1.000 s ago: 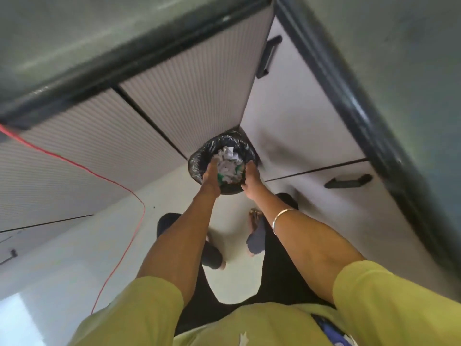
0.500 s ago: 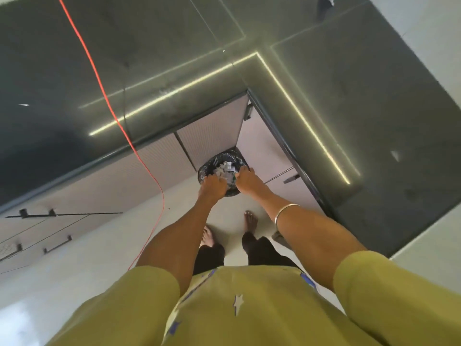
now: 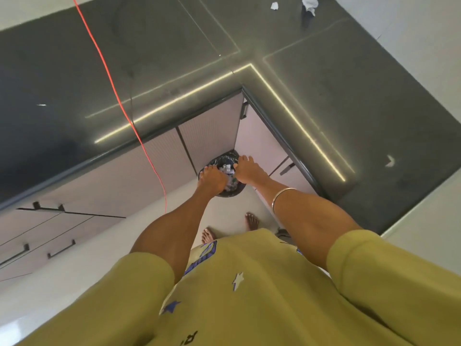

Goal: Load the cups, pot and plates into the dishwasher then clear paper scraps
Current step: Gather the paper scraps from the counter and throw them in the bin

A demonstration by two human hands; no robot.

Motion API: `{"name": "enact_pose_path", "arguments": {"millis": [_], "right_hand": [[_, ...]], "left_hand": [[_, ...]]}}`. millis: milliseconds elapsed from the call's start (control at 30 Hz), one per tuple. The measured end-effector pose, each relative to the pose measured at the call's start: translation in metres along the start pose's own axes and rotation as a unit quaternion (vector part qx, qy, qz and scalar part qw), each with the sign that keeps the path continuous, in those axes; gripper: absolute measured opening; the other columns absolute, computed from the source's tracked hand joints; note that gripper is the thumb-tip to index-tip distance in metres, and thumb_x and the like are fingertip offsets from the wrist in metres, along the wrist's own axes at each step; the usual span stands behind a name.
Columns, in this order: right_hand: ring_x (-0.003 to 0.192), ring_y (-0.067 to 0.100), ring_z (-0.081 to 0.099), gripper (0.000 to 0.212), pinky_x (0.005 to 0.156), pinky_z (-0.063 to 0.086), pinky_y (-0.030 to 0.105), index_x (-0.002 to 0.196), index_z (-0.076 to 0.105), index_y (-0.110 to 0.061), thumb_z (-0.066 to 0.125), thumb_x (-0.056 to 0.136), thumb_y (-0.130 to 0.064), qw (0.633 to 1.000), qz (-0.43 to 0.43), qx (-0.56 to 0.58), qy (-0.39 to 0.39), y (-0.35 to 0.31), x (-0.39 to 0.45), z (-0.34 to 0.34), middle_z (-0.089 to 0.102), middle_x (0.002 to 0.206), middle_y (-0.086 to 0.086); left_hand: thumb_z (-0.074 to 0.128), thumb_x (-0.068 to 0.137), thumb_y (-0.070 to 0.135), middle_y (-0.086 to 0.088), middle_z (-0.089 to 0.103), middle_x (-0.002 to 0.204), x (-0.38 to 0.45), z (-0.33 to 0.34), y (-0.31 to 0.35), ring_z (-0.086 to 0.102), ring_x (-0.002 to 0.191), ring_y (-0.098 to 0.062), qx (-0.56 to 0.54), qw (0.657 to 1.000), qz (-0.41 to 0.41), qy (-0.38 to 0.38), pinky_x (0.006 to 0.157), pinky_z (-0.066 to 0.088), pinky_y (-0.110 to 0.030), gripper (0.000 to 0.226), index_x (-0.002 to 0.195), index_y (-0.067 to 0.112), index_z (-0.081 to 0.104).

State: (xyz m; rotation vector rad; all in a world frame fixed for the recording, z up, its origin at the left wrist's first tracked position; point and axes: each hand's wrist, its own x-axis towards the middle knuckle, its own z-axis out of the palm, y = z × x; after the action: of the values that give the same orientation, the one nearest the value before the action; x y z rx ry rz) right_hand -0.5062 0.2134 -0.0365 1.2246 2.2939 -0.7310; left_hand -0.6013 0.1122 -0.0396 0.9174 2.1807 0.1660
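A small bin with a black liner (image 3: 222, 159) stands on the floor in the corner under the countertop. Crumpled paper scraps (image 3: 227, 168) fill it. My left hand (image 3: 212, 179) hovers over its left rim with fingers bent downward, and I see nothing in them. Over the right rim my right hand (image 3: 247, 169) has its fingers loosely spread, with a bangle on the wrist. Both palms are hidden. Two more white paper scraps (image 3: 274, 5) (image 3: 310, 5) lie on the dark countertop (image 3: 349, 101) at the far top right.
A red cable (image 3: 119, 103) runs across the counter and hangs to the floor left of the bin. Pale cabinet doors (image 3: 207, 131) with dark handles flank the corner. Drawers (image 3: 50, 236) lie at the left. My bare feet (image 3: 252, 221) stand on the light floor.
The view has pulled up and back from the bin, bringing the countertop into sight. My hands have lifted from the scraps inside the bin to just over its rim.
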Motion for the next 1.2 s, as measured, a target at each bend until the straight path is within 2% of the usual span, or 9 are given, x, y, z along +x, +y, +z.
{"name": "enact_pose_path", "arguments": {"millis": [100, 200, 400, 533, 633, 733, 833, 967, 1200], "right_hand": [[0.138, 0.036, 0.034, 0.056, 0.110, 0.037, 0.049, 0.147, 0.032, -0.001, 0.046, 0.100, -0.028, 1.000, 0.016, 0.019, 0.016, -0.001, -0.003, -0.004, 0.035, 0.151, 0.016], [0.139, 0.037, 0.034, 0.054, 0.110, 0.035, 0.048, 0.147, 0.033, -0.001, 0.043, 0.101, -0.027, 0.998, 0.028, 0.024, 0.042, -0.005, -0.006, -0.011, 0.034, 0.152, 0.017], [0.122, 0.035, 0.048, 0.037, 0.099, 0.046, 0.047, 0.133, 0.047, 0.000, 0.037, 0.102, -0.018, 0.990, 0.004, 0.056, 0.129, -0.009, -0.001, -0.031, 0.047, 0.134, 0.016], [0.124, 0.033, 0.050, 0.038, 0.101, 0.045, 0.044, 0.136, 0.045, -0.001, 0.035, 0.104, -0.018, 0.974, -0.019, 0.090, 0.207, -0.014, -0.006, -0.050, 0.049, 0.136, 0.017], [0.129, 0.031, 0.049, 0.037, 0.104, 0.043, 0.040, 0.138, 0.047, -0.003, 0.040, 0.102, -0.007, 0.947, -0.036, 0.116, 0.297, -0.017, -0.006, -0.072, 0.050, 0.141, 0.015], [0.145, 0.028, 0.032, 0.049, 0.114, 0.035, 0.038, 0.146, 0.041, -0.003, 0.041, 0.097, 0.003, 0.926, -0.062, 0.130, 0.350, -0.017, 0.006, -0.096, 0.041, 0.152, 0.015], [0.150, 0.026, 0.021, 0.055, 0.121, 0.026, 0.038, 0.150, 0.034, -0.001, 0.042, 0.095, 0.003, 0.923, -0.064, 0.120, 0.361, -0.011, 0.031, -0.119, 0.033, 0.157, 0.014], [0.150, 0.029, 0.019, 0.054, 0.122, 0.022, 0.038, 0.151, 0.030, 0.001, 0.042, 0.099, -0.003, 0.928, -0.062, 0.099, 0.354, -0.002, 0.072, -0.149, 0.030, 0.158, 0.016], [0.142, 0.032, 0.033, 0.049, 0.115, 0.034, 0.042, 0.144, 0.039, 0.002, 0.043, 0.096, -0.004, 0.926, -0.047, 0.126, 0.353, 0.008, 0.137, -0.214, 0.042, 0.148, 0.018]], "left_hand": [[0.031, 0.103, 0.024, -0.027, 0.039, 0.146, -0.002, -0.010, 0.002, 0.039, 0.133, -0.041, 0.017, 1.000, 0.021, 0.014, 0.112, 0.033, -0.050, 0.049, 0.142, -0.007, 0.037], [0.030, 0.104, 0.020, -0.027, 0.047, 0.137, 0.001, -0.022, 0.007, 0.044, 0.127, -0.041, 0.026, 0.998, 0.058, 0.028, 0.109, 0.035, -0.049, 0.045, 0.133, -0.010, 0.045], [0.027, 0.104, 0.026, -0.022, 0.051, 0.131, 0.022, -0.040, 0.014, 0.046, 0.123, -0.037, -0.009, 0.991, 0.114, 0.073, 0.110, 0.036, -0.050, 0.044, 0.125, -0.005, 0.051], [0.026, 0.105, 0.026, -0.021, 0.045, 0.142, 0.030, -0.056, 0.029, 0.036, 0.137, -0.035, -0.004, 0.981, 0.161, 0.106, 0.119, 0.025, -0.048, 0.045, 0.135, -0.003, 0.045], [0.025, 0.106, 0.024, -0.020, 0.035, 0.152, 0.036, -0.071, 0.046, 0.023, 0.147, -0.031, -0.002, 0.967, 0.212, 0.140, 0.123, 0.016, -0.045, 0.047, 0.145, -0.002, 0.035], [0.024, 0.107, 0.022, -0.021, 0.030, 0.156, 0.048, -0.089, 0.066, 0.019, 0.149, -0.030, 0.005, 0.955, 0.243, 0.167, 0.124, 0.014, -0.043, 0.048, 0.148, -0.002, 0.030], [0.021, 0.107, 0.022, -0.018, 0.024, 0.159, 0.069, -0.107, 0.083, 0.014, 0.150, -0.028, 0.022, 0.951, 0.251, 0.180, 0.124, 0.010, -0.039, 0.050, 0.151, -0.001, 0.024], [0.022, 0.107, 0.022, -0.017, 0.023, 0.160, 0.105, -0.132, 0.104, 0.014, 0.151, -0.028, 0.050, 0.949, 0.248, 0.188, 0.124, 0.009, -0.039, 0.051, 0.152, -0.002, 0.024], [0.025, 0.106, 0.020, -0.020, 0.034, 0.153, 0.171, -0.180, 0.140, 0.022, 0.147, -0.033, 0.055, 0.947, 0.232, 0.216, 0.122, 0.015, -0.043, 0.047, 0.145, -0.003, 0.033]]}}
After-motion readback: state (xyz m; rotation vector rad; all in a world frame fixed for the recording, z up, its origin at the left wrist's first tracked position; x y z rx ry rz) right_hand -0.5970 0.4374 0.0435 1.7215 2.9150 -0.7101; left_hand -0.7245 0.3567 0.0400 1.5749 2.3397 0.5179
